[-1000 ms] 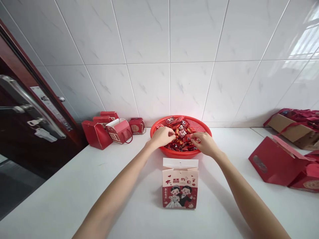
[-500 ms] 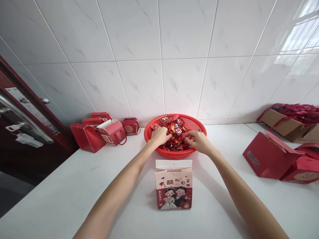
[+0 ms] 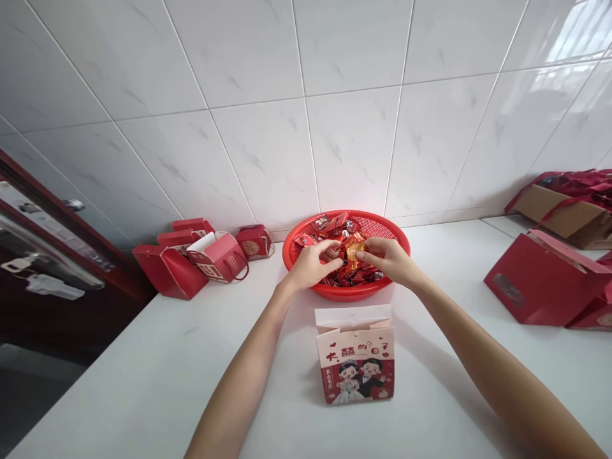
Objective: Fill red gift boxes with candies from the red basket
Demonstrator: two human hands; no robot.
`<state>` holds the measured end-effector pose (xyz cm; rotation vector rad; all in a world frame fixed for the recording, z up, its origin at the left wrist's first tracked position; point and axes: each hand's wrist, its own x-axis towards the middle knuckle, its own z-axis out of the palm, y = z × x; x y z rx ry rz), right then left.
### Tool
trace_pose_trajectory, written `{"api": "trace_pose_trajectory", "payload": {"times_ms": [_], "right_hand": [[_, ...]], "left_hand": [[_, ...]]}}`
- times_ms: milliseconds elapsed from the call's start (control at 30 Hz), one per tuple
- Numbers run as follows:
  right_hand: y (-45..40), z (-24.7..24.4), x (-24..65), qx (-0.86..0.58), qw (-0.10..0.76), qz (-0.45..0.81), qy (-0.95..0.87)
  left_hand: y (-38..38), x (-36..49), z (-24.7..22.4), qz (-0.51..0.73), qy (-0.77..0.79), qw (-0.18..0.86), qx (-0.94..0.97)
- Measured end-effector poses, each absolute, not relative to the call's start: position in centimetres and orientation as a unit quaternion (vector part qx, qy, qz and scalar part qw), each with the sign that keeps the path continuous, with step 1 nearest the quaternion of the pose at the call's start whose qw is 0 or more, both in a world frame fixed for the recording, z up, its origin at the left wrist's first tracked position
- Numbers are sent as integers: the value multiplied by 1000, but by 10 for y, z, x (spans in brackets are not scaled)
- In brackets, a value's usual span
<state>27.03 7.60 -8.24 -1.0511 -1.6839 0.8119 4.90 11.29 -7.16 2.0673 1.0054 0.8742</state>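
- White ceramic wall tiles [image 3: 296,127], large, faintly grey-veined, thin pale joints, fill the back
- White countertop [image 3: 143,382] meets the wall along its rear edge
- Dark red door [image 3: 57,299] beyond the countertop's left edge; steel lever handle [image 3: 48,252]
- Dark grey floor [image 3: 33,408] below that edge
- Window reflection [image 3: 559,32] brightens the tiles, upper right
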Motion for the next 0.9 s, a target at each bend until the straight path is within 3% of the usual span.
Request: {"api": "trace_pose_trajectory", "payload": {"times_ms": [367, 700, 900], "right_hand": [[70, -74, 274, -405, 464, 405, -675], [67, -74, 276, -390, 528, 423, -625], [67, -77, 280, -402, 559, 404, -602]], "left_hand": [[109, 52, -70, 421, 366, 312, 769], [104, 58, -70, 499, 376, 505, 595], [100, 63, -68, 467, 381, 508, 616]]}}
